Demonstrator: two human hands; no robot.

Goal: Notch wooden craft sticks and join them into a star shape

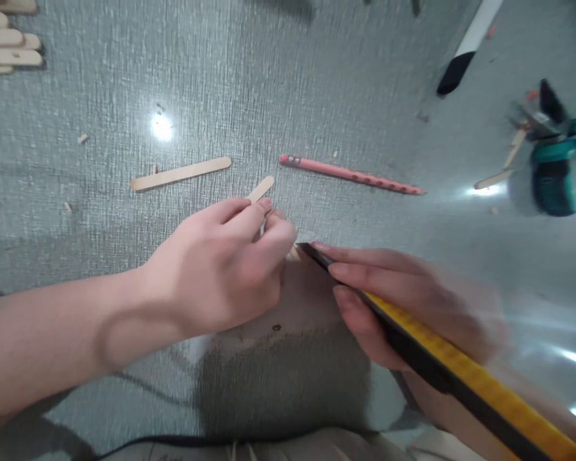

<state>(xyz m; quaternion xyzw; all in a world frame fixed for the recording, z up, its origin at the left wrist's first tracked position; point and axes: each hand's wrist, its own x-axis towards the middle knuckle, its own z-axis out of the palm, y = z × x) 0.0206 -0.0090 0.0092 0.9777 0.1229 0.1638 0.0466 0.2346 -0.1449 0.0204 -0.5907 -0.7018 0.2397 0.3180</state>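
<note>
My left hand (pixel 230 256) is closed on a wooden craft stick (pixel 262 189), whose rounded end pokes out above the fingers. A short pale piece of wood also shows at the lower right of those fingers. In my right hand (pixel 388 294) is a yellow and black utility knife (pixel 441 352), held like a pen. Its dark blade tip meets the wood beside my left fingers; whether it has cut in cannot be made out. Another craft stick (pixel 182 173) lies flat just beyond my left hand. A pink pencil (pixel 350 173) lies beyond the knife.
Several craft sticks (pixel 9 48) are piled at the far left. Green-handled pliers (pixel 552 160), blurred, lie at the right near broken stick pieces (pixel 494 178). A white and black pen-like object (pixel 468 51) is at the top right. Small wood chips dot the grey textured table (pixel 100 83).
</note>
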